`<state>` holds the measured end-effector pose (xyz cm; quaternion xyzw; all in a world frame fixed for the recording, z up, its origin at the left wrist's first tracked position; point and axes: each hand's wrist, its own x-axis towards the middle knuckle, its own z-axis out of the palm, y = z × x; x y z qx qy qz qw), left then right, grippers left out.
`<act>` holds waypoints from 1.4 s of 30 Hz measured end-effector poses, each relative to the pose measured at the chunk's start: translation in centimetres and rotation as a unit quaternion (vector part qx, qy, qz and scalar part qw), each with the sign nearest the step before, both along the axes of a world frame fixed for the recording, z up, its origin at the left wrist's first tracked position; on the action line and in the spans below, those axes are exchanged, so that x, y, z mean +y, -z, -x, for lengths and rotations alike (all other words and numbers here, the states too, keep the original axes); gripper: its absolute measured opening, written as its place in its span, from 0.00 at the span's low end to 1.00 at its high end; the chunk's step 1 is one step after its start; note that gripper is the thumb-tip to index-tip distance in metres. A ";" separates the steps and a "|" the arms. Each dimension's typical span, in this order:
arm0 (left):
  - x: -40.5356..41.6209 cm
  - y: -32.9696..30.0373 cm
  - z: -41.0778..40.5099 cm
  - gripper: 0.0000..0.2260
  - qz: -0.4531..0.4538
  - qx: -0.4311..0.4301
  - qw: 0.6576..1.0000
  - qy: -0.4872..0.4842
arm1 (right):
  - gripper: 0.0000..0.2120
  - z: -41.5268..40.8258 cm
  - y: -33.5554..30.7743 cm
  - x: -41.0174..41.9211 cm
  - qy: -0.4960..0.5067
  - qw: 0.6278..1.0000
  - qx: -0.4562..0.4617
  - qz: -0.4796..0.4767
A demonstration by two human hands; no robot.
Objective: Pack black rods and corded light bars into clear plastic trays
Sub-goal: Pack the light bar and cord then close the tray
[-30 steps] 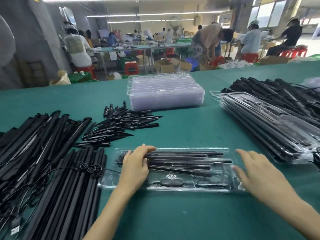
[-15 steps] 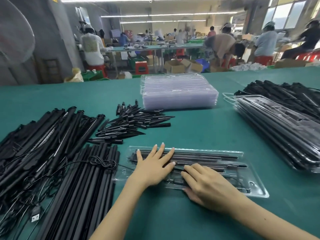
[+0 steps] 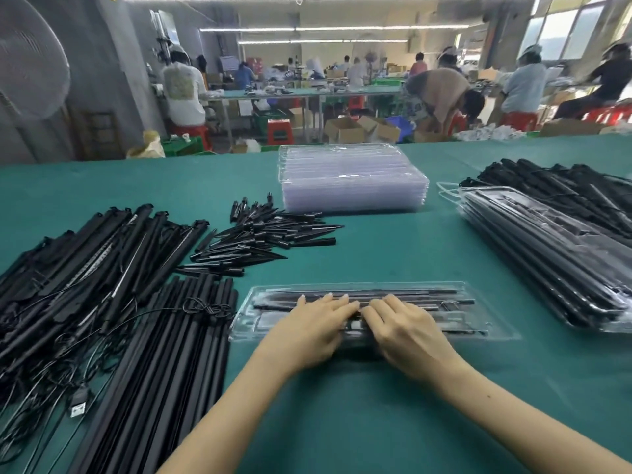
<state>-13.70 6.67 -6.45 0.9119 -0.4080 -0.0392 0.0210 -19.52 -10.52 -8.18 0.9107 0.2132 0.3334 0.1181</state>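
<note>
Hands, the left hand (image 3: pixel 309 328) and right hand (image 3: pixel 405 331), having drawn together since a moment ago, are pressing flat, fingers close together, on the filled clear tray (image 3: pixel 485 321) lying on the green table (image 3: pixel 393 254), likely closing it.

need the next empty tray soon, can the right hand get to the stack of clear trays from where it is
Probably yes. The right hand lies flat on the filled tray, holding nothing, and only bare green table lies between it and the stack of clear trays. It looks like a long forward reach, though.
</note>
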 end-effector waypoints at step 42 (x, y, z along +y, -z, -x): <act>0.0 -1.2 -0.3 0.17 0.095 0.025 0.995 -0.006 | 0.19 0.0 -1.4 -0.1 -0.043 0.992 -0.060 0.098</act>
